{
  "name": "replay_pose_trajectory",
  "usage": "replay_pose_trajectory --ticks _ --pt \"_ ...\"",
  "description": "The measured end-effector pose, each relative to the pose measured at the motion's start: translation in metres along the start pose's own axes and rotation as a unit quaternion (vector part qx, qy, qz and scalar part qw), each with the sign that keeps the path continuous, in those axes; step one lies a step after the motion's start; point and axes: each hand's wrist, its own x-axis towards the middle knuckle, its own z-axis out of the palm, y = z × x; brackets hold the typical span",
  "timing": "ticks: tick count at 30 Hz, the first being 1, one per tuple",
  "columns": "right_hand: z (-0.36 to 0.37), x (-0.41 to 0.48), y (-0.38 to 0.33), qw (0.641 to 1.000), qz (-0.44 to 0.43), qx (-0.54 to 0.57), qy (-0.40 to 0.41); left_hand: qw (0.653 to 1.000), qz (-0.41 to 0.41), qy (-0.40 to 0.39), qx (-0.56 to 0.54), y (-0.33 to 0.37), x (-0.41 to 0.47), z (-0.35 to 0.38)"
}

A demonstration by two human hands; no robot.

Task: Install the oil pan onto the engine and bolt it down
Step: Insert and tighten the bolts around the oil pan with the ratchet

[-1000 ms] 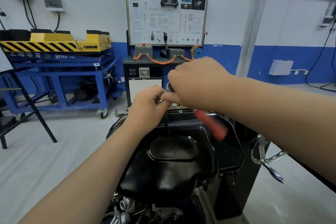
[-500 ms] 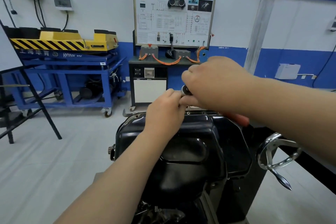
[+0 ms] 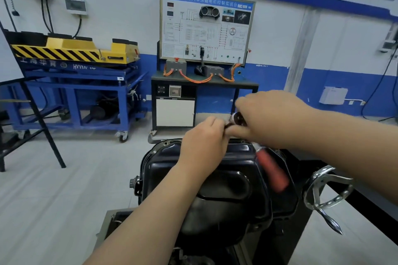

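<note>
The black oil pan (image 3: 215, 178) lies upside-up on the engine in the lower middle of the view, its flange with bolt holes visible at the far rim. My right hand (image 3: 269, 118) grips the head of a ratchet wrench (image 3: 238, 119); its red handle (image 3: 271, 170) slants down over the pan's right side. My left hand (image 3: 204, 137) sits just left of the ratchet head above the pan's far edge, fingers curled and pinching the small dark piece under the head. The bolt itself is hidden by my hands.
A chrome crank wheel (image 3: 327, 193) of the engine stand sticks out at the right. Beyond the pan stand a training panel on a black cabinet (image 3: 204, 84) and a blue cart with a yellow block (image 3: 73, 75). A black frame leg (image 3: 43, 127) stands at left.
The view has shifted, so the pan and hands sit more to the right and higher. The red handle has swung down over the pan's right side. Both hands stay together at the ratchet head.
</note>
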Motion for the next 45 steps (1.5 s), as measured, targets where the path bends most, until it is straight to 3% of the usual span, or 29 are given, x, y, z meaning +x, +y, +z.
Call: replay_pose_trajectory --ticks 3,6,9,12,14,16,18,21,23,25,28,31,34,36,38,40,43,45 --pt "-0.004 0.005 0.016 0.978 -0.189 -0.091 0.01 0.999 0.013 0.009 0.036 -0.001 -0.001 0.001" --pt "-0.006 0.005 0.015 0.995 -0.095 -0.031 0.026 0.999 -0.011 0.013 0.029 -0.002 0.0 0.002" --pt "0.003 0.001 -0.006 0.998 0.012 -0.045 0.044 0.999 -0.041 -0.002 0.014 -0.002 0.003 0.001" --pt "0.003 0.002 -0.021 0.998 0.051 0.02 0.036 0.997 -0.068 -0.04 0.025 0.002 0.005 -0.002" --pt "-0.002 0.006 -0.013 0.998 -0.038 -0.012 0.051 0.997 -0.041 -0.037 0.05 -0.001 0.004 0.0" --pt "-0.007 0.009 0.001 0.978 -0.182 -0.073 0.069 0.997 -0.031 -0.06 0.045 -0.004 0.002 0.004" --pt "-0.01 0.009 0.012 0.967 -0.219 -0.105 0.072 0.996 -0.023 -0.067 0.061 -0.007 0.001 0.009" --pt "-0.006 0.003 0.003 0.987 -0.119 -0.085 0.073 0.997 -0.065 -0.027 0.035 -0.008 0.003 0.01" --pt "-0.002 0.001 -0.01 0.999 -0.001 -0.016 0.047 0.994 -0.101 -0.018 0.027 -0.007 0.005 0.009" --pt "0.001 0.0 -0.015 0.996 0.063 0.047 0.038 0.996 -0.082 -0.022 0.036 -0.006 0.003 0.006" --pt "0.001 0.001 -0.007 0.994 -0.071 -0.035 0.073 0.999 -0.025 -0.013 -0.026 -0.006 0.001 -0.001" --pt "-0.005 0.001 0.005 0.977 -0.168 -0.111 0.073 0.999 0.005 -0.035 -0.005 -0.006 -0.003 0.001" --pt "-0.007 0.0 -0.001 0.988 -0.108 -0.091 0.055 0.999 -0.043 -0.012 0.017 -0.003 -0.001 0.004" --pt "-0.005 0.003 -0.007 0.999 0.009 -0.034 0.025 0.994 -0.104 -0.015 0.006 -0.006 0.001 0.006" --pt "-0.003 0.004 -0.009 0.994 0.096 0.057 -0.004 0.993 -0.109 -0.027 0.026 -0.008 0.001 0.006" --pt "-0.002 0.005 -0.007 0.998 0.048 0.033 0.005 0.997 -0.063 -0.012 0.032 -0.006 -0.002 0.005" --pt "-0.005 0.007 0.005 0.987 -0.135 -0.076 0.047 0.998 -0.02 0.002 0.059 -0.004 -0.005 0.004" --pt "-0.006 0.008 0.015 0.983 -0.161 -0.084 0.037 0.997 -0.014 0.005 0.073 -0.004 -0.004 0.006"
